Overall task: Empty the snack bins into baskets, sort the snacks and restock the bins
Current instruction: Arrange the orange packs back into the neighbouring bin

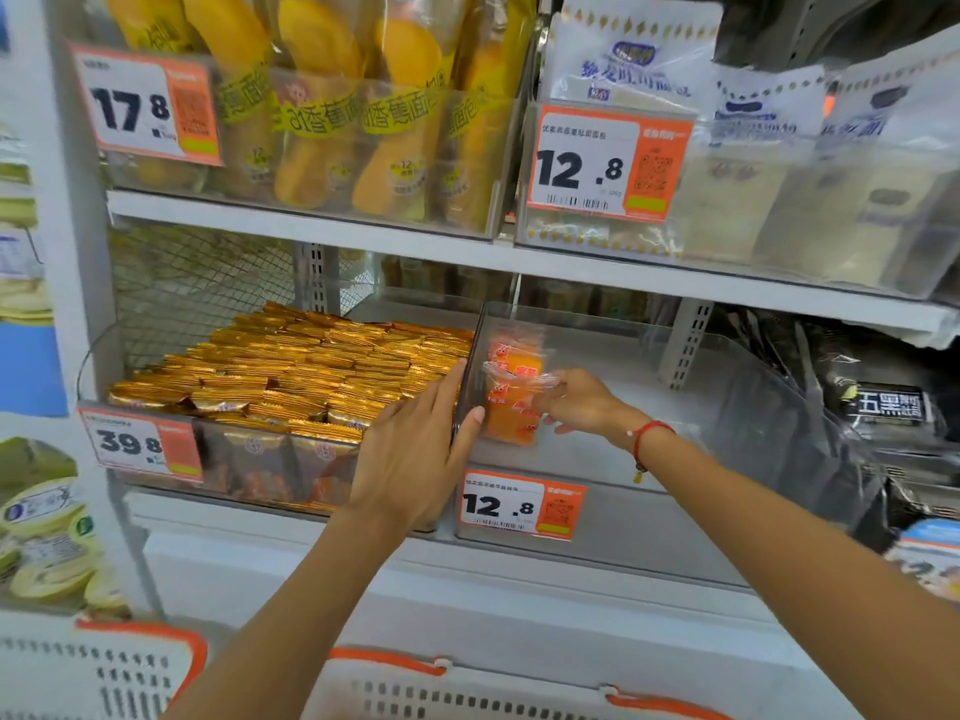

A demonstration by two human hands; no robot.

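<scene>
Head camera looks forward and down, close to the shelf (311, 228)

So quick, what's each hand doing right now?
Left hand: open, fingers straight against the clear bin's side wall.
Right hand: holding orange snack packets.
</scene>
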